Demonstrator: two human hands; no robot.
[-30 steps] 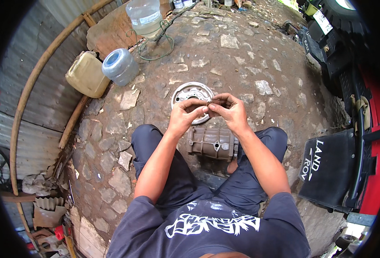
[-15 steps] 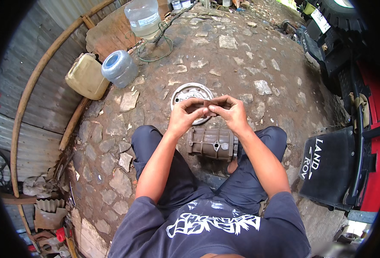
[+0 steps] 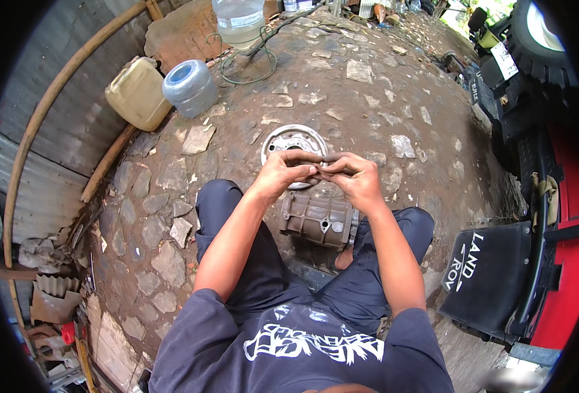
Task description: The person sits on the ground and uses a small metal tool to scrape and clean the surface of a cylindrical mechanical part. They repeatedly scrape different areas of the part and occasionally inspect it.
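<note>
My left hand (image 3: 284, 171) and my right hand (image 3: 355, 175) meet at the fingertips in front of me, above the ground. Between them both pinch a small brown piece (image 3: 325, 161), mostly covered by fingers, so its kind does not show. Just below the hands, a ribbed, greasy metal housing (image 3: 312, 221) lies on its side between my legs, with a round hole in its wall and a flange at its right end. Behind the hands a round silver wheel rim (image 3: 270, 141) lies on the ground, partly hidden by my left hand.
Uneven stone paving (image 3: 361, 71) surrounds me. At the far left stand a yellowed jerrycan (image 3: 139, 95), a blue-tinted water jug (image 3: 190, 88) and another clear jug (image 3: 240, 23) beside a green hose (image 3: 247, 82). A red vehicle (image 3: 567, 288) with a black mudflap (image 3: 482, 281) borders the right.
Both hands stay together at the fingertips; the fingers have shifted and now cover more of the brown piece. The view has tilted and moved slightly.
</note>
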